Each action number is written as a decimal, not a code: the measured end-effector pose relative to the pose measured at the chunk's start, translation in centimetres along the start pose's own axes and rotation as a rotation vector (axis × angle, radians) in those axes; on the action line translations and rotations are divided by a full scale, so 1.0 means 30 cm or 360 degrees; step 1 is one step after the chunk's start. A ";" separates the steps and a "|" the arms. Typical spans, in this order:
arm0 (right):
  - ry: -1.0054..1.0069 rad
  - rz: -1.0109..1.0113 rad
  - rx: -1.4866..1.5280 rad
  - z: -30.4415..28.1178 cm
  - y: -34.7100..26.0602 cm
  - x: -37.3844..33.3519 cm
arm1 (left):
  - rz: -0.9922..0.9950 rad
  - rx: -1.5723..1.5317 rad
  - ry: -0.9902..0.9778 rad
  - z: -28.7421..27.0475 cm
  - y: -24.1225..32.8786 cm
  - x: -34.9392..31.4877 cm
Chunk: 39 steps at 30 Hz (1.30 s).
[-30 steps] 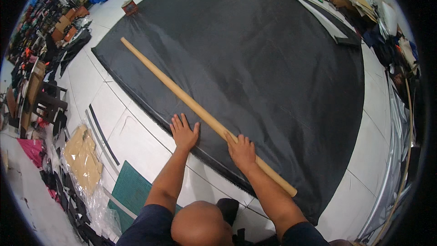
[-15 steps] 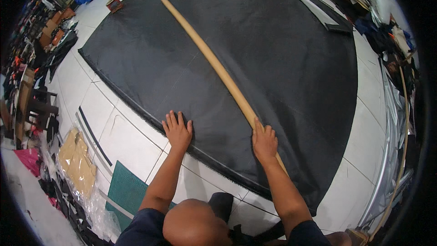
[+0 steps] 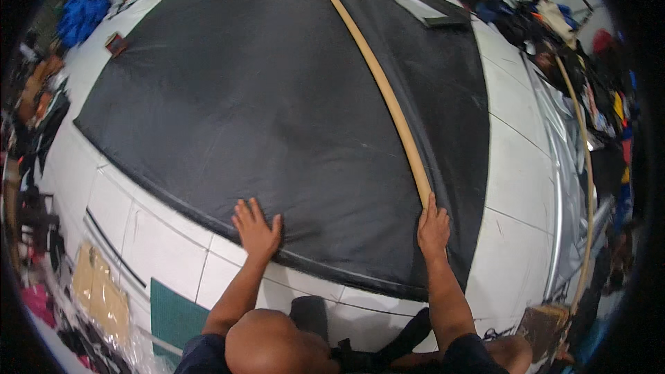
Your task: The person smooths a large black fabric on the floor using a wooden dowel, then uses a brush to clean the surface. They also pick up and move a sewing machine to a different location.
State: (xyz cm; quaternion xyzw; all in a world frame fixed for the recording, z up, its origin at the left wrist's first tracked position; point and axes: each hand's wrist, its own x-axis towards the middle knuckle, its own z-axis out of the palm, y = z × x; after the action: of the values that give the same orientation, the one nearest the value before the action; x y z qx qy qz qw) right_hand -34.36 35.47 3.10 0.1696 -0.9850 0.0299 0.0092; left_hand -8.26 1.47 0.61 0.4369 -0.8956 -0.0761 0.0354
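A wide black sheet [image 3: 228, 97], like coated fabric, lies spread over the floor. Across its right part runs a long tan tube [image 3: 377, 73], slanting from the far middle down toward me. My right hand [image 3: 433, 228] is closed over the tube's near end, fingers pointing away along it; the hand and forearm cover that end. My left hand [image 3: 257, 230] rests flat near the sheet's front edge, its fingers spread and holding nothing. Beside the tube, to its right, the sheet is rippled into low folds.
White tiles [image 3: 166, 228] surround the sheet. A small box [image 3: 116, 44] sits at its far left edge. Near left lie a green cutting mat [image 3: 173, 315] and a plastic-wrapped tan bundle [image 3: 100, 291]. A thin pole [image 3: 580, 159] and silver sheeting [image 3: 554, 131] line the right side.
The tube has moved to the right across the sheet, with my right hand on it. My left hand stays flat near the front edge. The whole view has shifted.
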 end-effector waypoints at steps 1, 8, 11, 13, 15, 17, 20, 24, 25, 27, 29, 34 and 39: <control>0.0032 0.0040 -0.0009 -0.005 0.036 0.005 | 0.0002 -0.0009 0.0018 0.006 -0.006 0.008; 0.0045 0.0328 -0.0052 -0.036 0.298 0.160 | 0.0037 -0.0025 0.0075 0.026 -0.001 0.004; 0.0079 0.0392 -0.0040 -0.057 0.372 0.269 | 0.0038 -0.0005 0.0067 0.026 0.007 0.010; 0.0075 0.0414 -0.0010 -0.067 0.365 0.308 | 0.0037 0.0009 0.0064 0.025 -0.004 0.007; 0.0063 0.0423 0.0029 -0.079 0.358 0.331 | 0.0049 0.0017 0.0084 0.024 -0.013 0.003; 0.0056 0.0439 0.0028 -0.063 0.371 0.354 | 0.0026 0.0015 0.0064 0.019 -0.015 0.003; 0.0120 0.0468 0.0072 -0.057 0.403 0.388 | 0.0022 -0.0009 0.0042 0.006 0.006 0.005; 0.0168 0.0412 0.0208 -0.065 0.401 0.368 | 0.0042 -0.0010 0.0054 0.015 0.012 0.007; 0.0143 0.0405 0.0247 -0.060 0.394 0.336 | 0.0045 -0.0003 0.0062 0.018 0.008 0.009; 0.0107 0.0309 0.0261 -0.061 0.351 0.234 | 0.0044 0.0021 0.0073 0.024 -0.005 0.005; -0.0021 0.0294 0.0223 -0.095 0.306 0.135 | -0.0003 0.0040 0.0008 0.010 0.011 0.000; -0.0071 0.0411 0.0167 -0.051 0.300 0.071 | 0.0015 0.0061 0.0019 0.012 0.005 0.007; 0.0053 0.0579 0.0132 0.016 0.554 0.232 | 0.0034 0.0068 0.0064 0.033 0.006 0.007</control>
State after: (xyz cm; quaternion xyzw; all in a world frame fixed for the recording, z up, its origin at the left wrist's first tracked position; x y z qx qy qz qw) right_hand -46.48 48.77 1.88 -0.0115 -0.9971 0.0744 0.0129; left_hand -8.66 1.51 -0.33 0.4293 -0.9008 -0.0478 0.0449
